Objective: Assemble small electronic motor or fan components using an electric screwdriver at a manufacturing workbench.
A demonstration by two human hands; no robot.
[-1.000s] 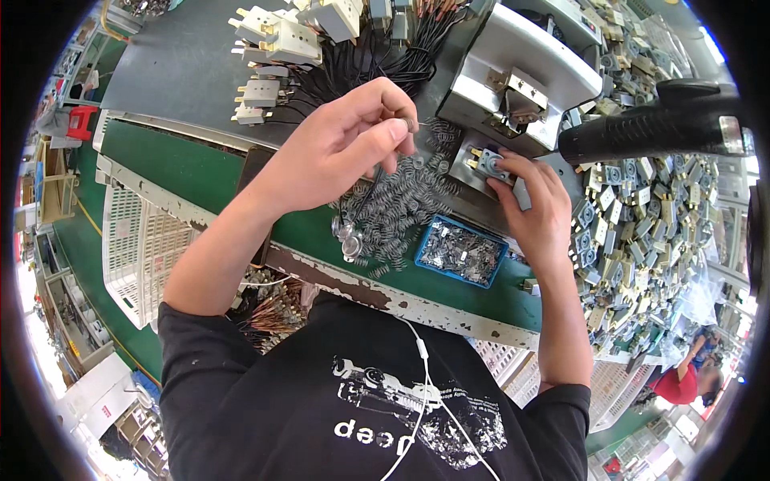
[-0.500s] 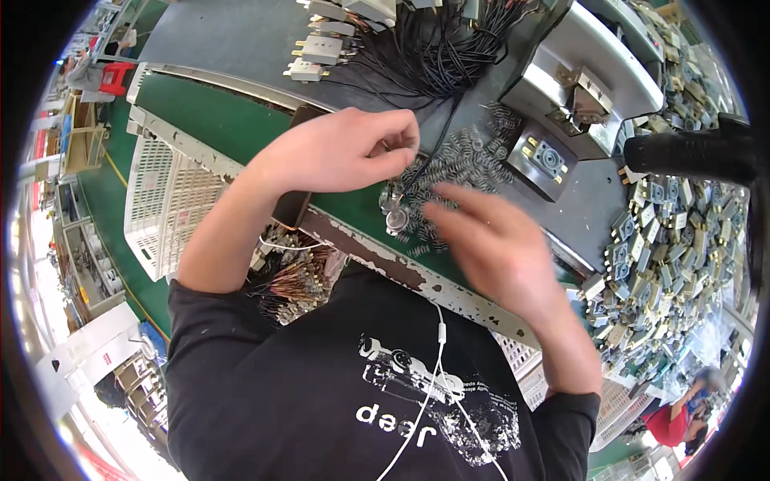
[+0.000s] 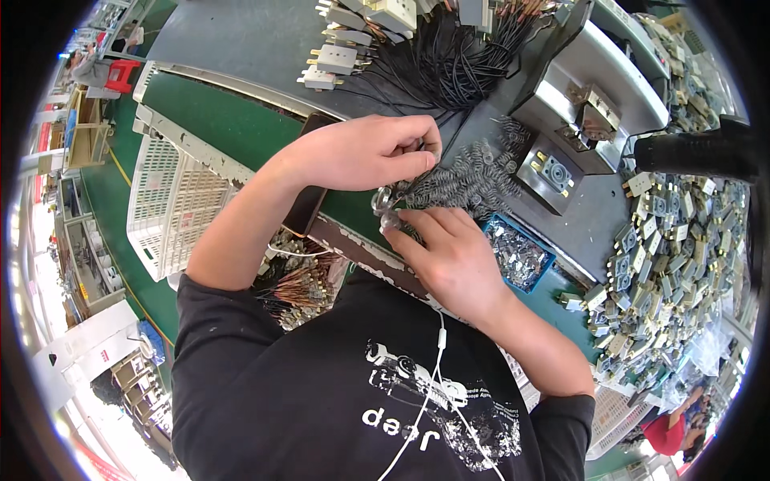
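My left hand (image 3: 393, 152) is closed in a pinch above the edge of a pile of small metal springs (image 3: 473, 180). What its fingertips hold is hidden. Below it, the thumb and fingers of my right hand (image 3: 453, 256) pinch a small shiny piece with rounded ends (image 3: 386, 204); its exact kind is unclear. The springs lie just beyond my right fingers. A blue tray (image 3: 521, 252) of small metal parts sits beside my right hand. A dark flat phone-like slab (image 3: 305, 210) is partly covered by my left forearm.
Black cables (image 3: 449, 68) with grey-white plug housings (image 3: 335, 58) lie at the back. A metal fixture (image 3: 589, 96) and a block holding a socket part (image 3: 549, 172) stand to the right. Many housings (image 3: 666, 264) are heaped at far right. A white crate (image 3: 172, 204) is at left.
My right hand has come left and closed on the shiny piece, uncovering the blue tray. My left hand stays pinched, slightly farther right in the picture. The whole view has shifted a little.
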